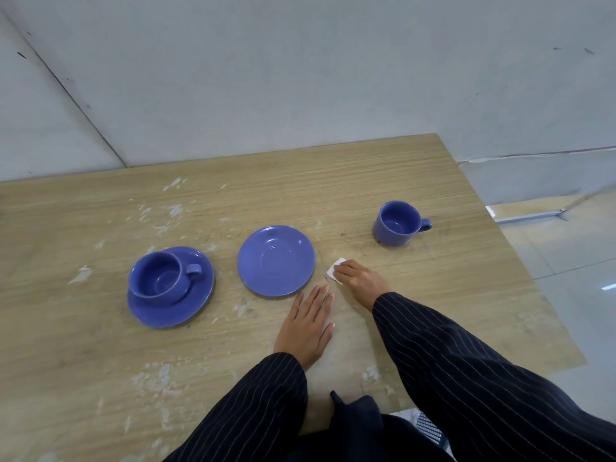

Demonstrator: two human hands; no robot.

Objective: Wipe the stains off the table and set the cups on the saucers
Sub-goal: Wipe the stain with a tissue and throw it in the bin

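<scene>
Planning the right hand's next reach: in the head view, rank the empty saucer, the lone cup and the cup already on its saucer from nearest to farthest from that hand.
From the right hand:
1. Empty saucer, just to its left.
2. Lone cup, beyond it, slightly right.
3. Cup on its saucer, far left.

My left hand [308,323] lies flat, palm down, fingers stretched forward. My right hand [358,282] reaches further out, fingers curled and pressing down, both arms extended.
</scene>
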